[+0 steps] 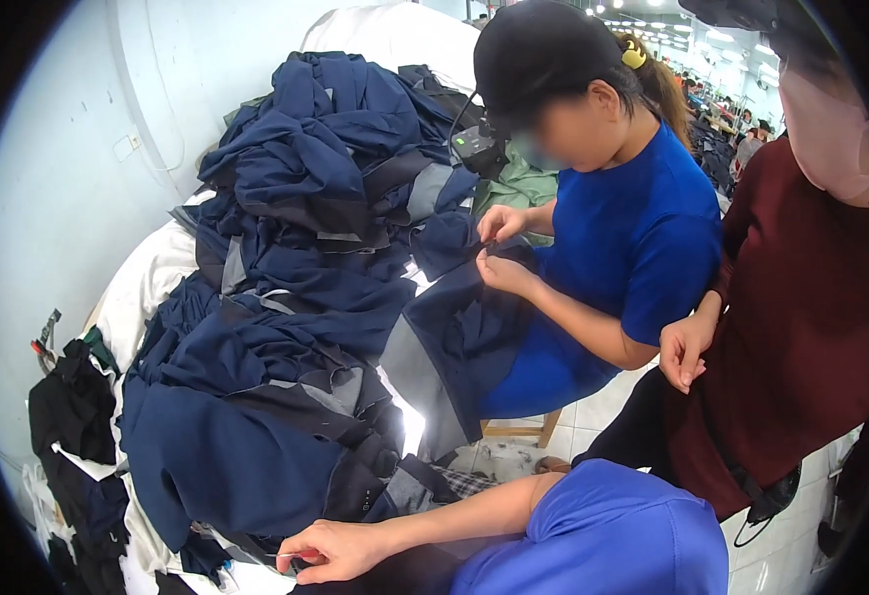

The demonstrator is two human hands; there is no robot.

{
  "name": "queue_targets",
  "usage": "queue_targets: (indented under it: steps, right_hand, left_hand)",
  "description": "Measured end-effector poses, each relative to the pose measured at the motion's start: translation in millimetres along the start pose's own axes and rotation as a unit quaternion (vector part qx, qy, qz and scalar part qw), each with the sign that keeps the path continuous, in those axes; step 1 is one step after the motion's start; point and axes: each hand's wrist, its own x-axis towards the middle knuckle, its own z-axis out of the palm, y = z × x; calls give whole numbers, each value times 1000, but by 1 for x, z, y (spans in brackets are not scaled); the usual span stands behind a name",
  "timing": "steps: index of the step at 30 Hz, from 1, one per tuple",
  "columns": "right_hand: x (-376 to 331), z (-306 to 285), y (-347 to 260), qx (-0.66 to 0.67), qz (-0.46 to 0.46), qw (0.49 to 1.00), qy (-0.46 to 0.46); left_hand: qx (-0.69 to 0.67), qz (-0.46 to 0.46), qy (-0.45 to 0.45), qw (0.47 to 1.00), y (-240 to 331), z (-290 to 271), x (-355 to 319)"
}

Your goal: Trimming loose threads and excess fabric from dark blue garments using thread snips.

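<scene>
My right arm reaches leftward along the lower edge in a blue sleeve. My right hand [333,551] is closed around a small red-handled tool [309,561]; a thin light tip shows at its end, and most of it is hidden by the fingers. Beneath and beside the hand lie dark cloth and a navy garment [226,451] with dark grey inner parts. My left hand is out of the picture. Across the pile, a seated co-worker in blue pinches a navy piece with grey panels [459,347] between both hands.
A tall heap of navy garments [305,149] covers the white-sheeted surface [147,283]. Black cloth [72,407] hangs at the left by the wall. A person in a maroon top [801,297] stands at the right. A wooden stool [548,428] shows below the co-worker.
</scene>
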Motion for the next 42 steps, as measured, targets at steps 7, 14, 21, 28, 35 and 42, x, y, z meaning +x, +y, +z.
queue_targets:
  steps: [7,14,21,28,35,42]
  right_hand:
    - [-10,-2,3,0,5,1000,14]
    - [-12,4,12,-3,-30,999,18]
    - [-28,-16,10,34,117,977,177]
    - [-30,-26,8,-27,126,979,160]
    - [-33,-116,-18,196,-11,842,502]
    - [-37,-27,0,-22,67,985,158]
  left_hand:
    - [-125,-75,-38,989,-7,2,-3]
    - [32,169,-58,983,-53,17,-6]
    - [-509,-256,-88,817,-47,62,5]
    - [-542,-268,-113,788,-44,58,0]
    - [-554,-243,-120,787,-37,61,-4]
    - [-126,-151,-34,980,-15,72,-26]
